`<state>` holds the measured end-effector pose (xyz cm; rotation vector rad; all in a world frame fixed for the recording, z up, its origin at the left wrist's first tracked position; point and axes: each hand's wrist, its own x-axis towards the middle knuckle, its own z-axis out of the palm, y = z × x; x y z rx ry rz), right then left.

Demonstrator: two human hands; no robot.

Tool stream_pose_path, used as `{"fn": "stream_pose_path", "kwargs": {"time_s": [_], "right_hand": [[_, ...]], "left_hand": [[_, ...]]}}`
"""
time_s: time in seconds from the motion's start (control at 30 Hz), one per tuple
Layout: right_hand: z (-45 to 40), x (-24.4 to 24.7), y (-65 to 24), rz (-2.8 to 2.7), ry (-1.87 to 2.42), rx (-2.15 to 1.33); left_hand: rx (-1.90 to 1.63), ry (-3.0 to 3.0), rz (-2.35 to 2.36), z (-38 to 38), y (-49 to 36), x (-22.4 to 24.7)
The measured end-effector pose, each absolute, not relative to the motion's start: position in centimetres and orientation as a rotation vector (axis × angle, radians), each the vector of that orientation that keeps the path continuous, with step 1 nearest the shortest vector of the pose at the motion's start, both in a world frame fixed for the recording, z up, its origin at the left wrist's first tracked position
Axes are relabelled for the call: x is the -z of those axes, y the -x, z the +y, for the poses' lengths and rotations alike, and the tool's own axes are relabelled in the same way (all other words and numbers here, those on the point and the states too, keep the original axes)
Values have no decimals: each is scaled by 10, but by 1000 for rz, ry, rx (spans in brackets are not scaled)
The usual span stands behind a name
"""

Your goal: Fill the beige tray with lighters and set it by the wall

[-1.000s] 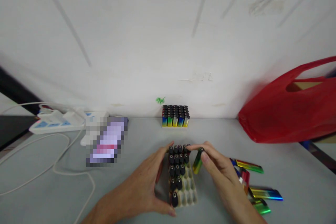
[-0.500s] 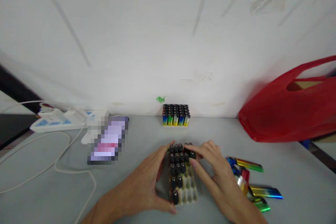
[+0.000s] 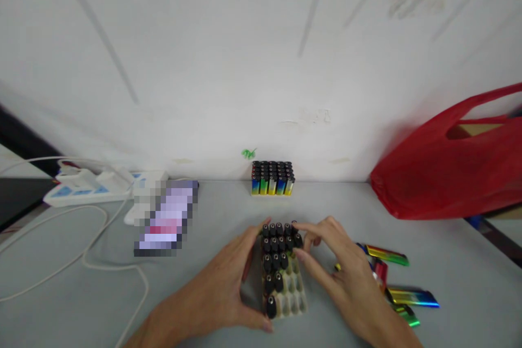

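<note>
A pale tray (image 3: pixel 291 298) with rows of sockets stands on the table, partly filled with upright black-topped lighters (image 3: pixel 275 262). Bare sockets show at its front right. My left hand (image 3: pixel 222 277) curves around the tray's left side, fingertips at the back corner and thumb at the front edge. At the back right, the thumb and index finger of my right hand (image 3: pixel 340 269) press on either side of a lighter (image 3: pixel 299 240) in the second row. Its other fingers are bent, and the lighter's lower part is hidden.
Shiny coloured lighter pieces (image 3: pixel 414 298) lie right of my right hand. A block of upright lighters (image 3: pixel 272 179) stands by the wall. A red bag (image 3: pixel 452 168) is at the right; a blurred phone (image 3: pixel 169 217), power strip (image 3: pixel 93 187) and white cable (image 3: pixel 110 266) are at the left.
My right index finger has shifted slightly right along the back row. The lighter tops there now stand closer together, with the former gap filled. My left hand stays at the tray.
</note>
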<state>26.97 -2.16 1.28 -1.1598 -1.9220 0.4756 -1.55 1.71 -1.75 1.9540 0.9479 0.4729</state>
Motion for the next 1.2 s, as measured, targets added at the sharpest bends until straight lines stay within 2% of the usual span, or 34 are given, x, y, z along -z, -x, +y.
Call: {"fn": "stream_pose_path", "kwargs": {"time_s": [0.2,0.47,0.63,0.8,0.9,1.07,1.2], "right_hand": [[-18,-8,-271,-1742,1268,-354],[-12,-10,-278,-1653,1399,-383],[-13,-11,-335,-1610,1624,-427],[-35,10,-425,-1657,1820,-289],[-52,23,-456,-1719,1828,-366],[-54,33,-464,-1665,1824,-373],[-39,16,-443,-1560,1826,-485]], "left_hand": [[-469,-1924,962,17,15,16],[-469,-1914,962,15,15,14],[-474,-1923,951,16,15,14],[-465,-1911,947,15,15,13],[-472,-1907,954,16,14,12],[-478,-1899,951,15,14,11],[-474,-1881,958,15,15,15]]}}
